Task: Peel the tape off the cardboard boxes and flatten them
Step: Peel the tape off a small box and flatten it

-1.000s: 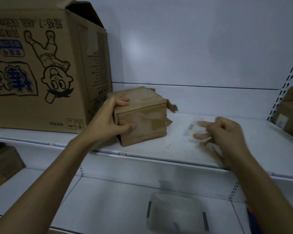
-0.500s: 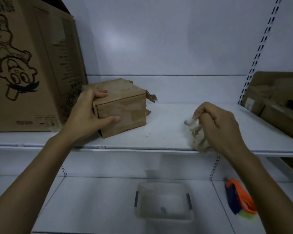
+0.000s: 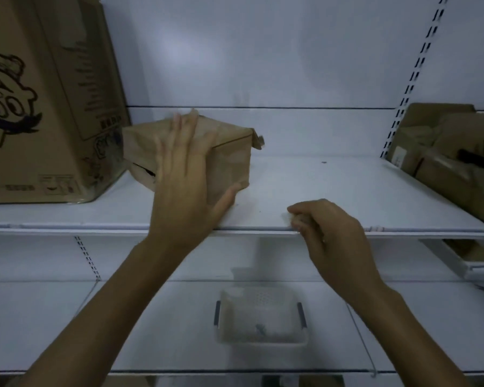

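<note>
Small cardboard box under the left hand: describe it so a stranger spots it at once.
On the upper white shelf, a tall carton with a cartoon print stands at the left. Just right of it sits the small box, under the left hand. Unlike the carton, it is low, plain and creased.

Shop or stockroom: white metal shelf (image 3: 347,191) on slotted upright (image 3: 414,79), cardboard cartons (image 3: 48,93) left and right of it.
</note>
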{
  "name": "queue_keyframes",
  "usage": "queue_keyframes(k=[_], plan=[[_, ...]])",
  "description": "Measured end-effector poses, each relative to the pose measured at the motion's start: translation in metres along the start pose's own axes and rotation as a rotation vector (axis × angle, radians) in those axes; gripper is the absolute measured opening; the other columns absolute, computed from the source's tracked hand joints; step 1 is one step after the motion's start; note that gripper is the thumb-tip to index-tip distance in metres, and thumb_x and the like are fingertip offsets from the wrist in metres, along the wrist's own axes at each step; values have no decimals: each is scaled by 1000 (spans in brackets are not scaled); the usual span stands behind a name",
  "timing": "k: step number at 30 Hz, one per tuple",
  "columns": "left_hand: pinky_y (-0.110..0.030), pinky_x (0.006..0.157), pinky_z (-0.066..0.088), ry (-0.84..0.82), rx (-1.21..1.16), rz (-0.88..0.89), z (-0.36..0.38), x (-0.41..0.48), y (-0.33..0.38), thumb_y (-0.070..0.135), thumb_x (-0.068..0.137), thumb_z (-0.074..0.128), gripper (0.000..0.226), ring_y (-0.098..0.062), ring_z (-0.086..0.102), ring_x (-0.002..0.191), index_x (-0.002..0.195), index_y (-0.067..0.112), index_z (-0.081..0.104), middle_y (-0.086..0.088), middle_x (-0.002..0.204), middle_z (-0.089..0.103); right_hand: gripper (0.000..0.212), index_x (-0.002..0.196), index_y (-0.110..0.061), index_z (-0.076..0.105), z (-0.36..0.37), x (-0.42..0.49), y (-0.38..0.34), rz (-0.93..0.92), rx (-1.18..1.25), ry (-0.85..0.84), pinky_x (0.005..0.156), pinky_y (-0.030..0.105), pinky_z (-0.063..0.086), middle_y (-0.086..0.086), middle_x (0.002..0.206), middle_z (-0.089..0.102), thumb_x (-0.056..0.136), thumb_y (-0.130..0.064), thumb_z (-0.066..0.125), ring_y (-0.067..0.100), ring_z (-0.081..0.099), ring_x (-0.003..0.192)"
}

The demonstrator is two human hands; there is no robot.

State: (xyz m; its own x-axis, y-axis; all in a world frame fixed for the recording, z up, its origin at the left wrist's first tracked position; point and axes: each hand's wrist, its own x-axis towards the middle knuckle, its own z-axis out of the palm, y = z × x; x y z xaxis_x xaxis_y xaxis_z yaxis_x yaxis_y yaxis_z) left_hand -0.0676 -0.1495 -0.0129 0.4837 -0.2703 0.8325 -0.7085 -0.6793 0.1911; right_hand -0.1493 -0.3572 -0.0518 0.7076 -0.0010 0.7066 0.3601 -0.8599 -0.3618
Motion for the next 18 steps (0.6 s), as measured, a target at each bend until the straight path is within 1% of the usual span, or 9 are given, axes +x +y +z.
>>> queue_keyframes(k=[3,6,8,10,11,13,14,16,18], plan=[[-53,115,27,62,-174,127,7,-14,25,26,88,63,52,-30,26,142,130,-1,50,-16,146,38,21,102,-13,67,-4,7,-9,137,249,217,72,18,47,0,88,66,93,2,55,10,60,79],[-35,107,41,2,-447,65,12,-24,48,25,93,55,37,-17,48,129,125,8,54,-5,135,54,20,96,-22,62,-14,23,-39,177,656,319,54,13,44,-9,70,58,98,-7,49,2,53,60],[-25,96,48,-110,-751,-217,4,-24,70,41,91,58,34,-6,59,114,119,22,56,9,119,66,15,85,-21,58,-12,34,-67,123,864,301,50,10,43,-15,65,59,91,-12,49,-2,54,57],[-26,88,52,-255,-1217,-676,-7,-23,83,70,60,71,74,-10,67,100,113,19,64,7,102,73,11,75,-19,53,-3,39,-85,170,1016,225,46,13,42,-14,59,57,80,-13,45,-2,54,52],[-29,85,53,-320,-1463,-918,-8,-26,87,70,46,75,90,-15,69,96,115,12,67,1,99,74,9,73,-17,50,3,38,-90,238,1064,161,46,15,42,-12,56,55,77,-16,43,1,53,51],[-34,88,53,-322,-1696,-1083,-20,-35,89,67,61,64,91,-19,69,103,128,5,60,-4,106,72,15,72,-20,49,19,26,-95,365,1023,33,56,23,46,-4,64,53,74,-35,46,10,56,60],[-38,97,49,-310,-1735,-1153,-25,-42,87,63,72,53,86,-23,63,116,136,7,53,-5,118,67,17,75,-26,51,28,15,-96,321,920,0,66,30,48,-3,74,54,74,-43,47,13,58,72],[-40,104,43,-283,-1771,-1252,-31,-60,80,57,76,44,77,-28,54,126,135,7,53,-9,131,60,20,88,-36,56,46,-7,-96,99,632,-35,95,48,44,-1,102,58,88,-41,36,20,57,105],[-36,94,51,-287,-1696,-1249,-30,-75,69,56,83,42,67,-25,62,115,128,10,60,-11,128,64,35,115,-31,62,58,-25,-84,-105,373,-52,114,56,23,3,128,57,99,-33,30,21,46,130]])
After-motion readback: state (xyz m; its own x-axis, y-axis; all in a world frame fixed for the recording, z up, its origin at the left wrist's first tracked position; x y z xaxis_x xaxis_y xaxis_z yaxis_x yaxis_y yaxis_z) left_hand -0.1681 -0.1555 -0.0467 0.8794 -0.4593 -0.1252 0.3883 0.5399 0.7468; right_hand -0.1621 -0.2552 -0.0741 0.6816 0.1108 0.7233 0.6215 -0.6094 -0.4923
